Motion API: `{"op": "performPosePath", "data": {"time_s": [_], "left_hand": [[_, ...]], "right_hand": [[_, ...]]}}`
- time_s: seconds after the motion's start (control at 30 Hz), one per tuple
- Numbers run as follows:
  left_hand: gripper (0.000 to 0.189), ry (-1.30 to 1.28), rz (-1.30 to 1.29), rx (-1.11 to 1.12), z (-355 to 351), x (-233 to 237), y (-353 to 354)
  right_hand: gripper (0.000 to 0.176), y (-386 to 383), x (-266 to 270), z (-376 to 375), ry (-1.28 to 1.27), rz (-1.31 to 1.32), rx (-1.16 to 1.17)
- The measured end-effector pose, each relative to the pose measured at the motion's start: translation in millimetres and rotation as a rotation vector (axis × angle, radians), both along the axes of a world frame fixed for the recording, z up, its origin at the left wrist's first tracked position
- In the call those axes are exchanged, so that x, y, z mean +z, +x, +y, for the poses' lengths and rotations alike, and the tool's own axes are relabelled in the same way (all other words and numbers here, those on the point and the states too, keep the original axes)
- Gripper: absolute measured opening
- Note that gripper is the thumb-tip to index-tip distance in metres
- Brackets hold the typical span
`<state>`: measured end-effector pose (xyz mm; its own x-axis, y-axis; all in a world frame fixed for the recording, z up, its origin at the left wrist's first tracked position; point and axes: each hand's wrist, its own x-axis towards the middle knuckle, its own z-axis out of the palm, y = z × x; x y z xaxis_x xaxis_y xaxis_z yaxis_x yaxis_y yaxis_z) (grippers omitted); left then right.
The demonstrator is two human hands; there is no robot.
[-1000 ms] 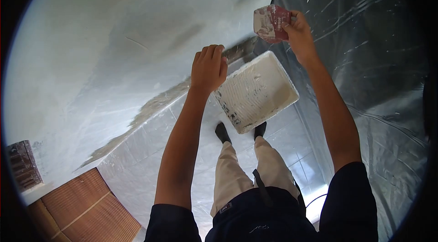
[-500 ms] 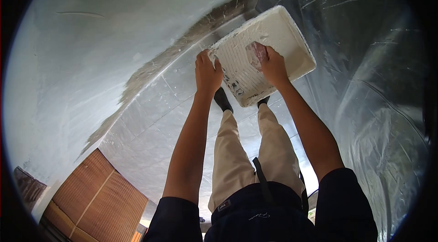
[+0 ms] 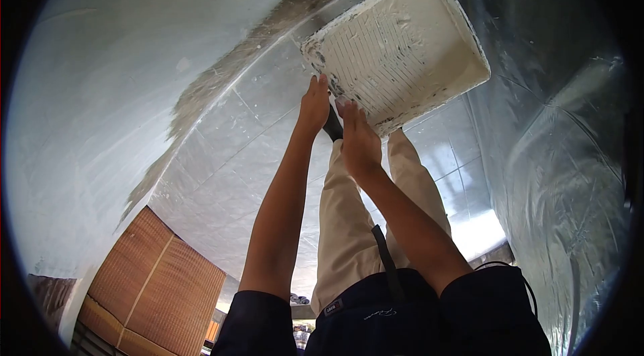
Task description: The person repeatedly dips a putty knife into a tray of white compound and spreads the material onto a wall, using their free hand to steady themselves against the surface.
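- One white paint tray (image 3: pixel 409 41) lies on the tiled floor (image 3: pixel 228 155), by the wall (image 3: pixel 100 88)
- Two hands, our left hand (image 3: pixel 314 104) and right hand (image 3: pixel 359 140), meet its near rim; fingertips hidden, we cannot tell any grip

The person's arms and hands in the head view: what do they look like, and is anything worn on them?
Both arms are bare below short dark navy sleeves. The left hand and the right hand are bare too: no gloves, and no watch or ring shows.
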<state>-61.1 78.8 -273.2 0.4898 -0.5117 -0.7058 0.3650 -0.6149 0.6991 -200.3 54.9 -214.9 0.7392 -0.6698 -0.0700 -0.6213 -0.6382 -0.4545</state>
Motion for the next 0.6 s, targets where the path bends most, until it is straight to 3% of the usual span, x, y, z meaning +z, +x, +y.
{"op": "performPosePath", "data": {"time_s": [0.03, 0.1, 0.23, 0.3, 0.6], "left_hand": [[0.074, 0.0, 0.006, -0.004, -0.8, 2.3, 2.1], [0.079, -0.102, 0.259, -0.006, -8.8, 20.0, 10.2], [0.081, -0.035, 0.303, -0.014, -11.5, 31.8, 14.8], [0.085, -0.158, 0.326, -0.005, -11.5, 28.7, 18.6], [0.095, -0.156, 0.449, -0.091, -14.0, 29.4, 31.0]], "right_hand": [[0.053, 2.5, 0.2, 8.0, 0.065, 0.065, 0.001], [0.056, 10.2, -2.0, 22.0, 0.072, 0.072, -0.029], [0.058, 24.7, -11.3, 45.7, 0.072, 0.127, -0.107], [0.057, 29.4, -14.3, 46.6, 0.052, 0.156, -0.131], [0.051, 37.9, 0.1, 43.0, 0.036, 0.332, -0.061]]}}
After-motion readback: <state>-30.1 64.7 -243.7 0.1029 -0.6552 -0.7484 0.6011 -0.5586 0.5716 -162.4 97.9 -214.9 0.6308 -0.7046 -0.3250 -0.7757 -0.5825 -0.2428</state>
